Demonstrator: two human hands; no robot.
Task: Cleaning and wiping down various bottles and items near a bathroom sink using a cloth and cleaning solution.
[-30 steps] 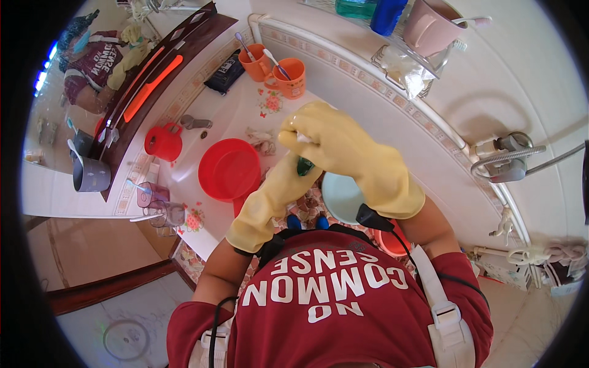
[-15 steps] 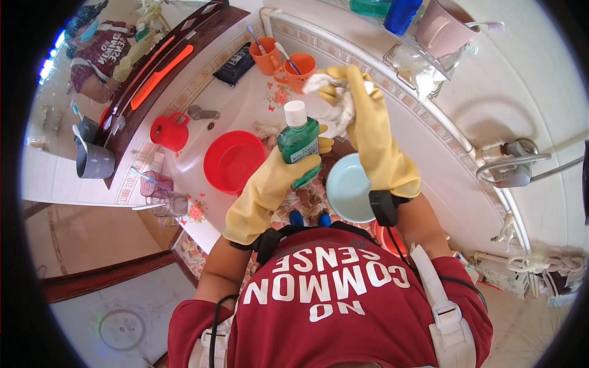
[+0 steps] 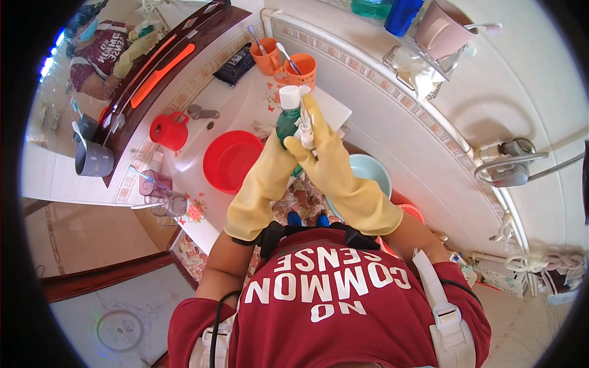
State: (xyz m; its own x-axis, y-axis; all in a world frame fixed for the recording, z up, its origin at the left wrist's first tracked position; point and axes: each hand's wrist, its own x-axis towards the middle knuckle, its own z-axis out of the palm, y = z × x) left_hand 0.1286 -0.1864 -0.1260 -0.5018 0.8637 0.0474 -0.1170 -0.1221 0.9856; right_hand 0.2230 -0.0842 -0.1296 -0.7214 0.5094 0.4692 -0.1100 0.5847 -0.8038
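Upright over the sink's front edge stands a green mouthwash bottle [image 3: 286,124] with a white cap. My left hand [image 3: 277,163], in a yellow rubber glove, is wrapped round its lower part. My right hand [image 3: 320,146], gloved the same way, presses a white cloth [image 3: 304,131] against the bottle's right side. The gloves hide much of the bottle and some of the cloth. To the left of the hands, a red basin [image 3: 233,161] rests in the white sink [image 3: 215,132]. Below my right forearm is a light blue basin [image 3: 374,175], partly covered by that arm.
Two orange cups [image 3: 299,72] with toothbrushes and a dark packet [image 3: 235,64] sit along the sink's back. A red mug [image 3: 169,132] stands by the faucet [image 3: 203,113]. Purple cups [image 3: 156,183] are at the left edge. A wall rack [image 3: 423,67] carries a pink cup [image 3: 443,30].
My right hand has come down and left with the cloth, from beside the orange cups onto the bottle. The bottle in my left hand has shifted slightly left and up.
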